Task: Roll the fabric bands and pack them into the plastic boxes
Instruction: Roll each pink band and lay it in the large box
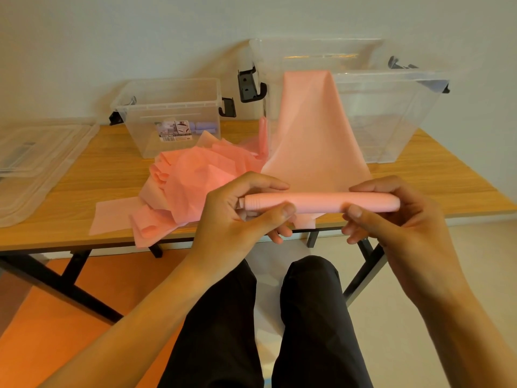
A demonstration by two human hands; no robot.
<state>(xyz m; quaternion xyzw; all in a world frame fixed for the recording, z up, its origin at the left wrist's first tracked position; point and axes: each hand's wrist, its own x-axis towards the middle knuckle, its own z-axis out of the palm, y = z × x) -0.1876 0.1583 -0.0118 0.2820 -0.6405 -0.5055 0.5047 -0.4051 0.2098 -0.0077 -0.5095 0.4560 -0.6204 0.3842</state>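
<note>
Holding now: both hands grip one pink roll (319,202), a tight tube of fabric lying crosswise in the air just above the near edge of the desk (84,191).
Left hand (240,217): curled round the roll's left end, with the thumb on the near side and fingers over the top and underneath.
Right hand (391,217): pinching the roll's right end, with the thumb in front, the forefinger across the top and the other fingers curled below.
Unrolled band (310,130): the same pink fabric runs flat from the roll, away and upward, narrowing to a rim among the big boxes. I cannot tell which rim it hangs on.
Loose pile (190,186): more pink fabric bands lie crumpled on the desk, left of the stretched band, and some spill over the near edge.
Small clear box (140,135): stands open on the desk behind the pile, with black latches at its ends and a paper label (174,131) on its front wall.
Purple rolls (205,127): lie inside the small clear box, low at its right side.
Large clear box (391,121): stands open at the right of the desk, just beside the stretched band.
Taller clear box (265,57): stands behind the large one, with a black latch (249,85) on its left end.
Clear lids (36,163): lie stacked at the desk's left end.
Desk build: wood-grain top on a black frame.
Legs (307,317): in dark trousers, below the hands.
</note>
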